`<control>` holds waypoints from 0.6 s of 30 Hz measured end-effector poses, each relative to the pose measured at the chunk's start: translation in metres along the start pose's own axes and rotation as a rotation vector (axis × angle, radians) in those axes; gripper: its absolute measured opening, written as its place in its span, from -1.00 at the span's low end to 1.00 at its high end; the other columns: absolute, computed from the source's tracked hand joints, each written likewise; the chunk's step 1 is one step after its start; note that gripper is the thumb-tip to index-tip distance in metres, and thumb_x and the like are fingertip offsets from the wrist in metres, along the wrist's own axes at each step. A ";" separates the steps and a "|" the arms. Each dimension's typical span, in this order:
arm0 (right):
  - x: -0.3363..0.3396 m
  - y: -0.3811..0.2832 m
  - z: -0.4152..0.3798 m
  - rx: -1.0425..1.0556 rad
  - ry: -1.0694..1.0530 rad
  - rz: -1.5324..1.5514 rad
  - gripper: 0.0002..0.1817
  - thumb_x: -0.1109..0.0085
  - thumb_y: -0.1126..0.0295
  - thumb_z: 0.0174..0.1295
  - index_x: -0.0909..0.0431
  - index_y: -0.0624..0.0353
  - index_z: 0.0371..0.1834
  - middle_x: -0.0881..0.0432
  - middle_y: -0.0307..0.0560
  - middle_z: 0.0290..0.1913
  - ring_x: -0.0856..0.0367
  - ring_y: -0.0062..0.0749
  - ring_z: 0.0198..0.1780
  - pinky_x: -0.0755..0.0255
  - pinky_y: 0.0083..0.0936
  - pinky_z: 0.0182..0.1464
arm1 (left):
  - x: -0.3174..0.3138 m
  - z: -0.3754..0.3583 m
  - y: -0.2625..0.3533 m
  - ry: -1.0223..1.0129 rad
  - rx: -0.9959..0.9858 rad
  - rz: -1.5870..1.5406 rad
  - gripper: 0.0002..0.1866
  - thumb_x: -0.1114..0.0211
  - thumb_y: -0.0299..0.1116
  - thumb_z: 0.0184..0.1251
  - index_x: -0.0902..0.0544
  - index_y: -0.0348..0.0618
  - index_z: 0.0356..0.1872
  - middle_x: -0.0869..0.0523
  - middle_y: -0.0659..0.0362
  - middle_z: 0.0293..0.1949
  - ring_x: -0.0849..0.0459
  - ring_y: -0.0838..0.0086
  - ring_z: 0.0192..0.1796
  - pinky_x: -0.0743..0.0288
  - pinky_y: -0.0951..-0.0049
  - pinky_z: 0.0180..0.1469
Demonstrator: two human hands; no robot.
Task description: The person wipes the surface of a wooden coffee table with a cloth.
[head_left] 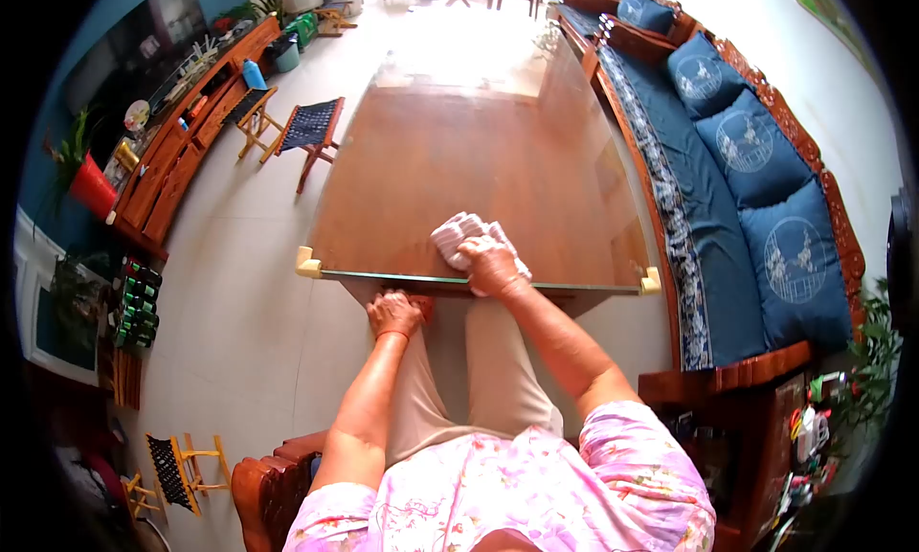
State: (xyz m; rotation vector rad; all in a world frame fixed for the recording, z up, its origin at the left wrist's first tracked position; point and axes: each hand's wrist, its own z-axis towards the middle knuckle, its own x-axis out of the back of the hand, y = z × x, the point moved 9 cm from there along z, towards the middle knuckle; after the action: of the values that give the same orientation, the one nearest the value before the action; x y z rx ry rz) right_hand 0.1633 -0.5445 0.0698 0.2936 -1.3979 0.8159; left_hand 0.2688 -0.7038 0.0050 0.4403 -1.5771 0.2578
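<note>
At the far left, a red pot with a green plant is seen beside a long wooden cabinet. Below them, what appear to be dark green bottles are stacked, though the detail is blurred near the edge of the view. A blue bottle is stood at the cabinet's side, and a folding stool with a dark woven seat is placed between the cabinet and the counter. The counter's near left corner is capped by a pale guard. The left hand is rested on the left knee, just below the near edge; whether its grip is wide or narrow cannot be told. On the glossy brown top, near that same edge, a bunched striped cloth is laid, held under the curled fingers in the grip of the right hand. The near right corner is capped by a second guard. Beyond it, a carved wooden sofa is lined with blue cushions.
</note>
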 end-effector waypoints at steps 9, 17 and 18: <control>0.056 0.165 -0.119 -0.319 0.159 -0.076 -0.56 -0.10 0.40 -0.09 -0.59 0.13 -0.04 -0.60 0.01 0.07 -0.56 -0.12 0.09 -0.40 -0.34 0.18 | -0.002 -0.019 -0.006 0.147 -0.090 -0.083 -0.65 -0.15 -0.12 0.12 -0.67 -0.04 -0.15 -0.66 0.08 -0.08 -0.59 0.17 0.01 -0.43 0.07 0.06; 0.095 0.253 -0.203 -0.640 0.210 -0.261 -0.53 -0.04 0.35 -0.07 -0.56 0.10 0.01 -0.59 -0.01 0.08 -0.52 -0.17 0.13 -0.38 -0.27 0.17 | -0.001 -0.019 -0.004 0.108 -0.084 -0.083 -0.61 -0.13 -0.09 0.11 -0.65 -0.03 -0.09 -0.65 0.10 -0.03 -0.56 0.15 0.07 -0.40 0.06 0.11; 0.093 0.252 -0.200 -0.638 0.197 -0.299 -0.54 -0.03 0.34 -0.07 -0.57 0.09 -0.02 -0.59 -0.01 0.07 -0.52 -0.17 0.12 -0.39 -0.26 0.16 | -0.001 -0.018 -0.003 0.106 -0.081 -0.098 -0.61 -0.13 -0.09 0.11 -0.66 -0.04 -0.10 -0.65 0.09 -0.04 -0.56 0.14 0.06 -0.40 0.06 0.10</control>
State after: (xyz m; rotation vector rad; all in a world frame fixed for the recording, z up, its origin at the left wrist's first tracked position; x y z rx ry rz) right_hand 0.1441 -0.2103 0.0504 -0.0736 -1.3138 0.1253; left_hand 0.2864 -0.6990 0.0042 0.4327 -1.4525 0.1401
